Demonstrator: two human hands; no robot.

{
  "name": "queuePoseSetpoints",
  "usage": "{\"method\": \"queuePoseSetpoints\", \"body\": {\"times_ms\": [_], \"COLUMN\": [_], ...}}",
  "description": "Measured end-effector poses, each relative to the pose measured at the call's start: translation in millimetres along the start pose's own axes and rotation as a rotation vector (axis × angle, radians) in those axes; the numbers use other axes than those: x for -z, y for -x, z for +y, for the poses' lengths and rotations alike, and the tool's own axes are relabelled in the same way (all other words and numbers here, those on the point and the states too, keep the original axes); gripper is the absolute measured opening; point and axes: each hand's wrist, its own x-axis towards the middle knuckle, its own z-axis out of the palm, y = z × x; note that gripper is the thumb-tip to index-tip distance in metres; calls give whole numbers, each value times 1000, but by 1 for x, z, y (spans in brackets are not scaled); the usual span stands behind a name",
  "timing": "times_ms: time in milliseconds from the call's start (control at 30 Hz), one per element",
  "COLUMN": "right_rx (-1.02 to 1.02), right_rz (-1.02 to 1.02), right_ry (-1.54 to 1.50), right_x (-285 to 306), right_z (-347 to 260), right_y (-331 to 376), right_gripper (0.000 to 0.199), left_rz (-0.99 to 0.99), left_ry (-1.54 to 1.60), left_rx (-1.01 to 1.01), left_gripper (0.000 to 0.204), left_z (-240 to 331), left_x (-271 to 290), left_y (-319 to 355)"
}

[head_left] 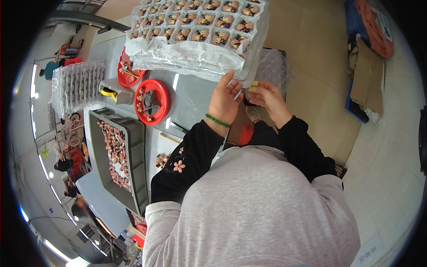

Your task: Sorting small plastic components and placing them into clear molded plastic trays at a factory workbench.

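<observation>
Over the table edge, left hand (224,100) spread empty, right hand (267,99) pinches a half-hidden yellow piece (254,84).

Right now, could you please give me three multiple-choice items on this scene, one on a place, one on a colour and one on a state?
1. Where does the grey bin of small figures lie?
A. To the person's left, on the table
B. On the floor at the right
C. On top of the stacked trays

2. What colour is the bracelet on the left hand?
A. Red
B. Green
C. Yellow

3. How do the compartments of the top clear tray stand?
A. Bare
B. Filled with small figures
C. Covered by a lid

Answers: 1 A, the bin sits on the table left of the left sleeve. 2 B, green beads ring the wrist. 3 B, a figure shows in each compartment in view.
</observation>
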Motion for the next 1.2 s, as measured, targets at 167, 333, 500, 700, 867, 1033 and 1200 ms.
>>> {"method": "queuePoseSetpoints", "body": {"times_ms": [167, 333, 500, 700, 867, 1033, 1200], "right_rx": [46, 59, 70, 98, 205, 323, 312], "right_rz": [6, -3, 82, 166, 293, 352, 311], "right_ry": [-63, 28, 47, 59, 207, 312, 282], "right_x": [-33, -64, -82, -98, -105, -106, -109], "right_z": [10, 30, 64, 100, 118, 129, 126], "right_y": [11, 26, 34, 39, 28, 17, 19], "right_gripper": [22, 18, 15, 17, 19, 18, 15], "left_rz": [248, 213, 162, 141, 99, 99, 59], "left_ry": [71, 271, 180, 150, 196, 233, 175], "left_rx": [-125, -147, -149, -211, -202, -187, -175], "left_gripper": [63, 42, 34, 43, 46, 45, 35], "left_z": [-3, -6, -2, -6, -8, -8, -11], "left_x": [31, 77, 105, 141, 161, 173, 178], "left_y": [10, 17, 37, 48, 33, 25, 23]}}
